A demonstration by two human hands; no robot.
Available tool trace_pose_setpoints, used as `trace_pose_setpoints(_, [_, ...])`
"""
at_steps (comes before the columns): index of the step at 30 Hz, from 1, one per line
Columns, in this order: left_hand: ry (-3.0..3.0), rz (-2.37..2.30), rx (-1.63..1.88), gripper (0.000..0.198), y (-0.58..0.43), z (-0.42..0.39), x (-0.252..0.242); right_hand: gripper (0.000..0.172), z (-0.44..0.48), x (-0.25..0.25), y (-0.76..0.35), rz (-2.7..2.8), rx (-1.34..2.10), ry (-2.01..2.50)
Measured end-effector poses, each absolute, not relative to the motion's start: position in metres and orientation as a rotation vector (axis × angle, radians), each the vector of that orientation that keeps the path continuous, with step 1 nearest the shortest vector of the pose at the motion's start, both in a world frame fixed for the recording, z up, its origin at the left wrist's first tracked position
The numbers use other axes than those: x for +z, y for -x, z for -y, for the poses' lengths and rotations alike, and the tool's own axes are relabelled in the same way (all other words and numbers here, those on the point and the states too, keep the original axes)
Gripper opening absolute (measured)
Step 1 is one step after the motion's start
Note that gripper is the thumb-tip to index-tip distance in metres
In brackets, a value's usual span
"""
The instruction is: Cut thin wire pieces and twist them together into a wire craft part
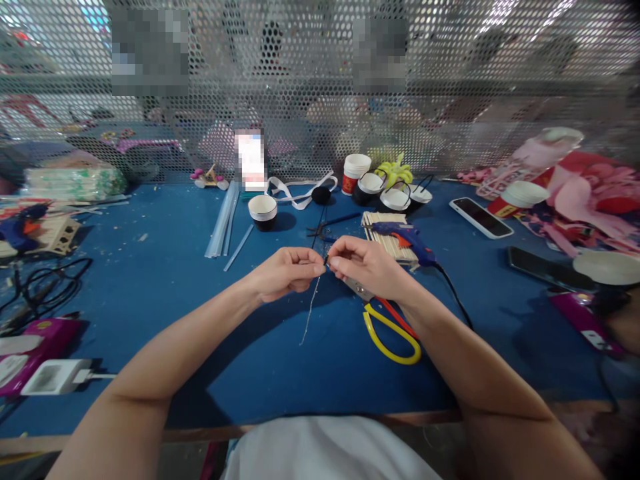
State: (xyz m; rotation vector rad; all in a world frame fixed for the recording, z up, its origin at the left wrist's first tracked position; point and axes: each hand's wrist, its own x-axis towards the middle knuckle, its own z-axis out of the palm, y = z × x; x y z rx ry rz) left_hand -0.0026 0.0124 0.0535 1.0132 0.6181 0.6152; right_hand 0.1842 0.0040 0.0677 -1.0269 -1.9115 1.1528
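Observation:
Both my hands meet above the middle of the blue table (150, 293). My left hand (285, 272) is closed, pinching the top of a thin silvery wire (311, 310) that hangs down from my fingertips. My right hand (370, 265) is closed in a pinch on the same spot, on a small dark piece at the wire's upper end. Yellow-handled scissors (393, 330) lie on the table just under my right wrist. A blue hot glue gun (407, 240) rests on a bundle of wooden sticks (383, 230) just beyond my right hand.
Paper cups (263, 210) and black-and-white cups (395, 197) stand further back. Clear glue sticks (223, 223) lie to the left, phones (480, 217) to the right, cables (45, 283) and a white charger (55, 377) at the left. A perforated metal screen (320, 87) closes the back.

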Motion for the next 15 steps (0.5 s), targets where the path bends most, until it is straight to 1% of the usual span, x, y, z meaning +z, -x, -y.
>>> trace_pose_setpoints(4, [-0.993, -0.608, 0.671, 0.017, 0.0058, -0.0152, 0.0569, 0.004, -0.0041, 0.0658, -0.1846, 1.895, 1.191, 1.033])
trace_pose_setpoints(7, [-0.996, -0.611, 0.671, 0.017, 0.0067, -0.0168, 0.0587, 0.009, -0.0036, 0.0675, -0.1839, 1.838, 1.236, 1.048])
trace_pose_setpoints(11, [-1.005, -0.625, 0.664, 0.019, 0.0057, -0.0177, 0.0594, 0.02, -0.0021, 0.0724, -0.1825, 1.759, 1.276, 1.043])
trace_pose_setpoints(15, [-1.013, -0.631, 0.663, 0.019, 0.0063, -0.0175, 0.0587, 0.02, -0.0016, 0.0741, -0.1831, 1.743, 1.287, 1.048])
